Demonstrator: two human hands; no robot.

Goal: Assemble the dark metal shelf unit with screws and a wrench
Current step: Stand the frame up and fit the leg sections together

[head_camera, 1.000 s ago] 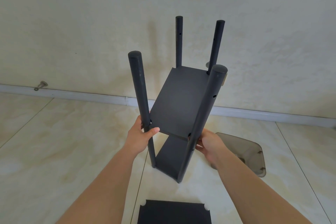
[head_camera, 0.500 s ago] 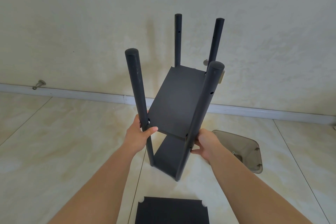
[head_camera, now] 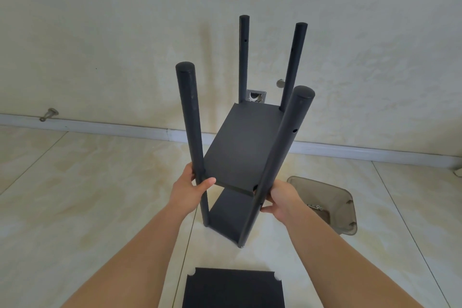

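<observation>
Two hands, left (head_camera: 189,189) and right (head_camera: 282,201), each grip one of four posts (head_camera: 191,117) joining two shelves (head_camera: 243,147)

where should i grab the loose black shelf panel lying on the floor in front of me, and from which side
Take the loose shelf panel by its left and right edges, one hand per side. It lies flat on the floor tiles, so fingers must slide under an edge. The notched far corners give a small gap to start. Its near part is out of view.
</observation>
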